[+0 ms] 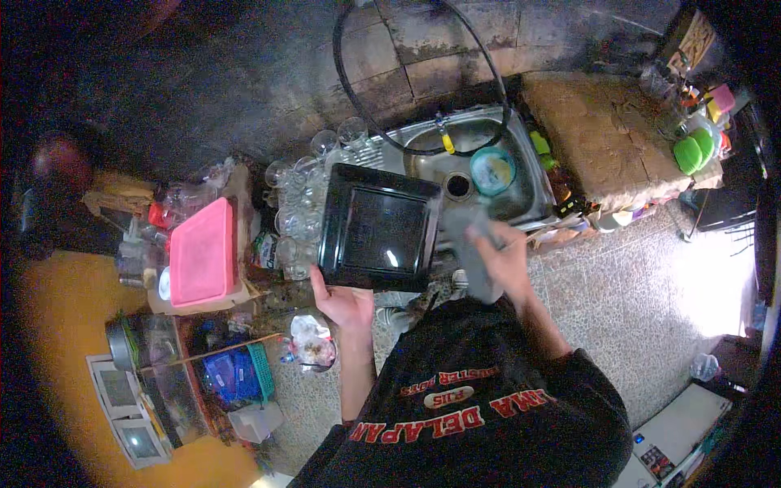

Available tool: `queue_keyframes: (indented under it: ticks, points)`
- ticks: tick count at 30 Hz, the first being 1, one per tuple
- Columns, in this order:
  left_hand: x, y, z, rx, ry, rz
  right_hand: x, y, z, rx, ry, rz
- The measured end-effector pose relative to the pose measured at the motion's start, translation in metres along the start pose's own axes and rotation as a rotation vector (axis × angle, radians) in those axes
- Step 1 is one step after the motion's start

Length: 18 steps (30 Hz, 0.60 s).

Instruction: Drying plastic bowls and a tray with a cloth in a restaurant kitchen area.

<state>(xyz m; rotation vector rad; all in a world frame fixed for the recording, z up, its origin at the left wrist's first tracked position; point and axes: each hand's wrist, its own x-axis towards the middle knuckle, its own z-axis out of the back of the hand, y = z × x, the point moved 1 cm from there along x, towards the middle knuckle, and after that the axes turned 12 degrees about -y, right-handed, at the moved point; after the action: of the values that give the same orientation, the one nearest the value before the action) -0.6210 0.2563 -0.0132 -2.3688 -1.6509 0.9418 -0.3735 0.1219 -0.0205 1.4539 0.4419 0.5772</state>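
Observation:
My left hand [346, 305] grips a glossy black square plate [384, 232] by its near left corner. The plate is tilted up in front of me, at the left end of the stainless steel sink [531, 183]. In my right hand [507, 259] is a grey cloth [467, 244], blurred and hanging just right of the plate. A turquoise bowl [493, 171] with a yellowish sponge-like thing and suds in it sits in the basin, beside the drain [457, 185]. Above the basin is a tap with a yellow end [448, 144].
Several clear glasses [296, 219] crowd the counter left of the plate. A pink lid or tray [202, 256] lies farther left. A black hose [341, 67] loops over the sink. Brown cardboard [598, 134] covers the right counter, with green bowls [694, 150] at its end.

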Motion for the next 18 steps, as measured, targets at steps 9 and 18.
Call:
queue_keyframes:
  ticks: [9,18]
  points:
    - [-0.021,0.017,-0.006,0.116,0.191,0.018,0.021,0.025,-0.010,-0.086,-0.090,0.154]
    - [-0.019,0.018,0.019,0.232,0.271,0.074,0.022,0.052,-0.040,-0.080,0.031,0.533]
